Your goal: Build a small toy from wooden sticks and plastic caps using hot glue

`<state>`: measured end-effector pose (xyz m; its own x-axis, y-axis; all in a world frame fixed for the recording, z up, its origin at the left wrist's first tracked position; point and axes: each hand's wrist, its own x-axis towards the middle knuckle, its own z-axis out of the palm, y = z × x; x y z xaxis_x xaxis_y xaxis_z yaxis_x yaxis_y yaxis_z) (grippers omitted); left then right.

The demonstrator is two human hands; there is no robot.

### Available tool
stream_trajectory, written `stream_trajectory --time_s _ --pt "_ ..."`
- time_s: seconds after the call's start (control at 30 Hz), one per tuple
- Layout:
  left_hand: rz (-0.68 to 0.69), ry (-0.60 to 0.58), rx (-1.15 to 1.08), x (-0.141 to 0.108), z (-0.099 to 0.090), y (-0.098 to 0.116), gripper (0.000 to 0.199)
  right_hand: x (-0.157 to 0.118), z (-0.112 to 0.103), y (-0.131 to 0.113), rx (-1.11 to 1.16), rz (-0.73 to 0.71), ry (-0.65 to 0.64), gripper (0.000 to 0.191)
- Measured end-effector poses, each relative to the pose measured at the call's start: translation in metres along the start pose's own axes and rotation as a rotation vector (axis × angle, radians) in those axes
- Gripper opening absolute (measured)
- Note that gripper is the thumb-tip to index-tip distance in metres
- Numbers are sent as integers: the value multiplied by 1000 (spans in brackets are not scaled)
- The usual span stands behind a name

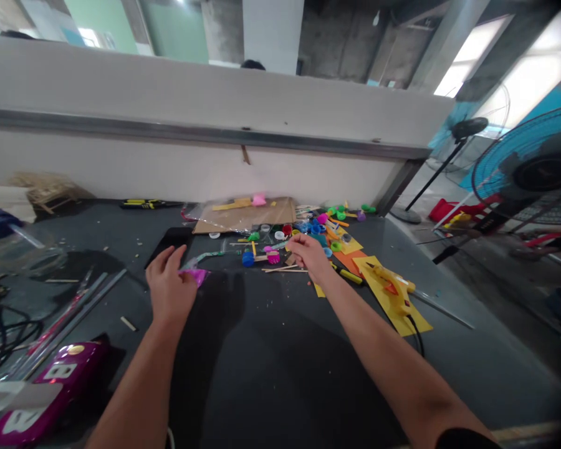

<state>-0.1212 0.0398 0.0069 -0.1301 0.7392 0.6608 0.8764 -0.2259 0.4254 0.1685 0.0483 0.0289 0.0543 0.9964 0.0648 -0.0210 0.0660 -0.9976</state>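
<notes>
My left hand (172,284) is closed on a purple piece (197,277) at the left of the dark table, beside a black phone-like slab (169,239). A greenish strip (211,255) in clear plastic lies just to its right. In the middle, my right hand (307,254) pinches a small thin pale piece (283,245) between thumb and finger. Just left of it lie a magenta piece (273,255) and a blue cap (248,259). Behind and right of that hand are several coloured caps (315,228).
A yellow glue gun (397,287) rests on a yellow sheet (418,323) at right. Brown cardboard (262,215) lies at the back. A purple power strip (58,380) and cables (4,330) are at left; a fan (542,168) stands beyond the table.
</notes>
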Motion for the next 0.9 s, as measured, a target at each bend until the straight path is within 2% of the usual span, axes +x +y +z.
stream_trajectory --time_s 0.07,0.13,0.23,0.3,0.47,0.57,0.77,0.9 --pt "-17 82 -15 -3 -3 22 40 16 -7 9 -386 -107 43 15" --pt "-5 37 -99 -10 1 45 27 26 -8 21 -552 -135 40 20" --pt "38 -312 -303 -28 20 76 20 31 0 37 -634 -178 8 27" --pt "10 -496 -372 -41 38 90 31 29 6 44 -706 -234 -20 29" --pt "-156 -733 -438 -51 68 105 46 27 6 49 -767 -288 -97 35" --pt "-247 -776 -465 -45 73 110 51 29 4 50 -763 -282 -129 28" --pt "-344 -755 -460 -43 76 112 56 25 8 51 -756 -272 -129 24" --pt "-324 -712 -461 -49 75 105 53 18 16 52 -736 -268 -88 26"
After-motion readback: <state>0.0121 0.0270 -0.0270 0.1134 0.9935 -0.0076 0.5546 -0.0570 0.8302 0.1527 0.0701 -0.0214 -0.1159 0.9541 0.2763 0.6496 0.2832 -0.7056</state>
